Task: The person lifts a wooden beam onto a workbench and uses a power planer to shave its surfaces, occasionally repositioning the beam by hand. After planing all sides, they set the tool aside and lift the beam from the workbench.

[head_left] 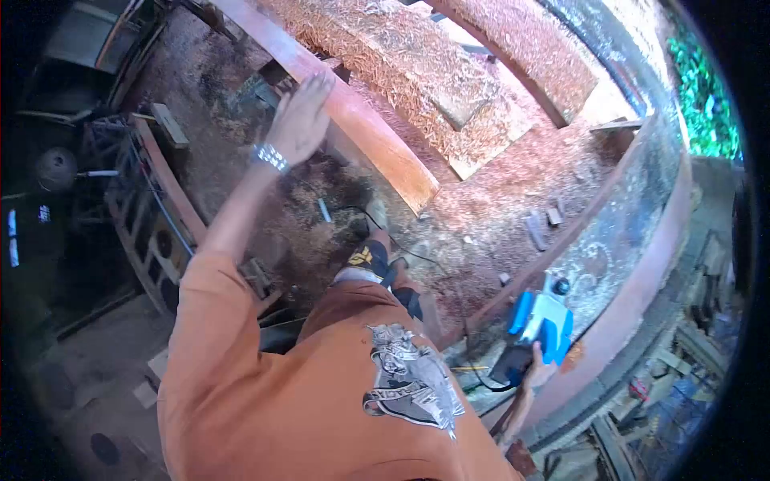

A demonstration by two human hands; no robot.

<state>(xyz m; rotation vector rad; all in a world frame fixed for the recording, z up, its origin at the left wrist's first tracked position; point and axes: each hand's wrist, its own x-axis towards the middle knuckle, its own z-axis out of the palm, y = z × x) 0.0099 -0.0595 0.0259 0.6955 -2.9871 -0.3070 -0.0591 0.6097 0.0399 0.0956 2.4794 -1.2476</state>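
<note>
My left hand [303, 120], with a shiny beaded bracelet at the wrist, lies flat with its fingers stretched out on a long reddish wooden plank [365, 132]. To the lower right, my right hand [542, 370] is at the rear of a blue and grey electric planer [544, 321], its fingers partly hidden by the tool. The planer rests on a dusty, worn bench top [593, 272]. Its black cord trails off from the rear.
Shavings cover several boards [473, 104] beyond the plank and the ground around my feet. Small wood offcuts [537, 228] lie near the bench edge. A wooden frame [144, 216] stands at the left, and scrap wood [674, 361] is piled at the lower right.
</note>
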